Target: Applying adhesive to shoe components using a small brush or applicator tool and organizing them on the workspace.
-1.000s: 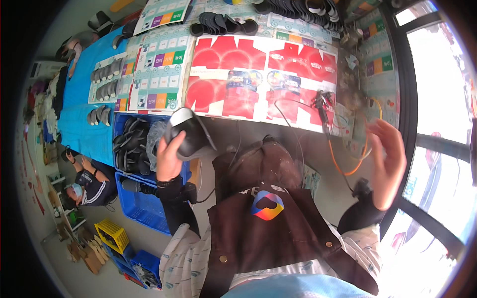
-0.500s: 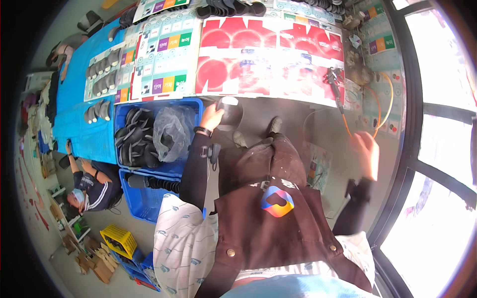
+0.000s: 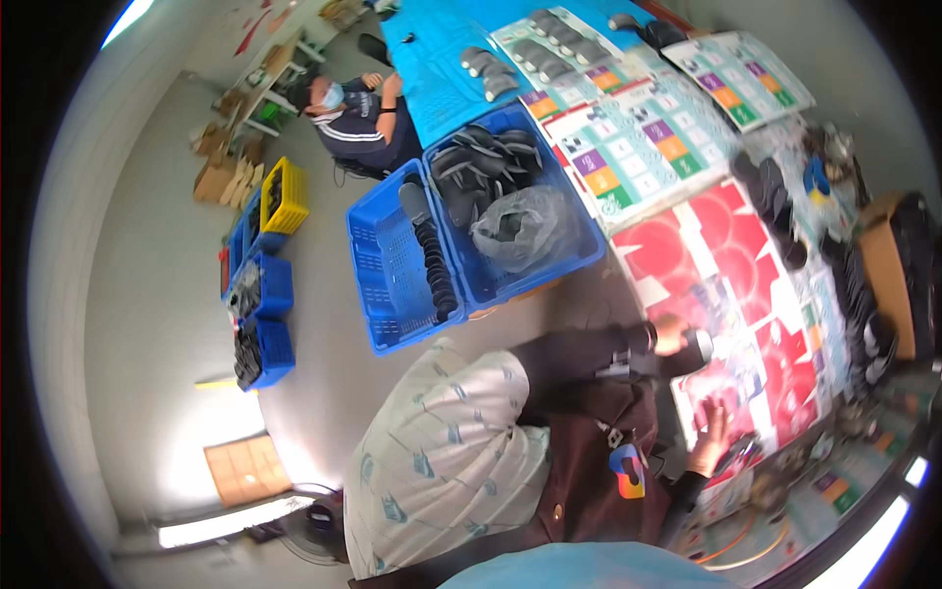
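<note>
My left hand (image 3: 671,336) is closed on a dark, rounded piece with a pale end (image 3: 690,359), held over the near edge of the worktable. Its exact kind is hard to make out. My right hand (image 3: 714,434) is at the same edge, lower in the picture, with its fingers apart and nothing visible in them. Close beside that hand lies a dark spray gun (image 3: 738,455), partly blurred. Beneath both hands spread red-and-white printed sheets (image 3: 692,211), some washed out by glare.
Left of the table stand a blue crate of dark curved pieces (image 3: 486,162) with a clear plastic bag (image 3: 525,231), and another blue crate (image 3: 378,285). A masked person (image 3: 358,123) sits beyond, by a blue-covered table (image 3: 446,59). An orange hose (image 3: 751,535) runs at lower right.
My view has swung toward the left, so the table now slants on the right. The dark piece, still in my left hand, has come to the table edge; my right hand has come near the spray gun.
</note>
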The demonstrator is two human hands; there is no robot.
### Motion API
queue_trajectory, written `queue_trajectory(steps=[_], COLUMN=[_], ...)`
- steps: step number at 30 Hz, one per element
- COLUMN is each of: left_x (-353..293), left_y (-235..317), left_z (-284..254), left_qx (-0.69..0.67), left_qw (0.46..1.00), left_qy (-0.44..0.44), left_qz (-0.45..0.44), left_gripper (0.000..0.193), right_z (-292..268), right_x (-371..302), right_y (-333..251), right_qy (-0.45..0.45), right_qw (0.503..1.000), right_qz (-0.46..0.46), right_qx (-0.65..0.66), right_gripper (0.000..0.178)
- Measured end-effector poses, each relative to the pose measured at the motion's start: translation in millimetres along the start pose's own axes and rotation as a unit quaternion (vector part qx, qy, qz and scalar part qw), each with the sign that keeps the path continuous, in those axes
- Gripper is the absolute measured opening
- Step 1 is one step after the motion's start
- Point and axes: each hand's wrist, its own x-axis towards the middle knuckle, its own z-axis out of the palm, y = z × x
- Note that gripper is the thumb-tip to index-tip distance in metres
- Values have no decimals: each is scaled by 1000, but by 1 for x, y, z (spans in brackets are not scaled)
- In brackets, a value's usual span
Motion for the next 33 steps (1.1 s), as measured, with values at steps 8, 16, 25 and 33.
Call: queue_trajectory(steps=[8,16,25,33], left_x=[50,5,27,-4], left_y=[36,40,45,-45], left_z=[-9,-108,-95,-181], left_qx=[25,-53,-30,-199], left_qw=[971,991,984,965], left_qy=[102,110,129,162], left_qz=[215,-59,120,56], left_gripper=[20,33,40,39], right_z=[51,9,58,217], right_x=[85,82,46,45], right_y=[-125,-414,-318,-209], right_qy=[23,462,-47,-600], right_qw=[788,526,892,790], right_qz=[-333,-526,-391,48], right_qx=[-517,-483,-225,114], right_gripper=[32,41,34,65])
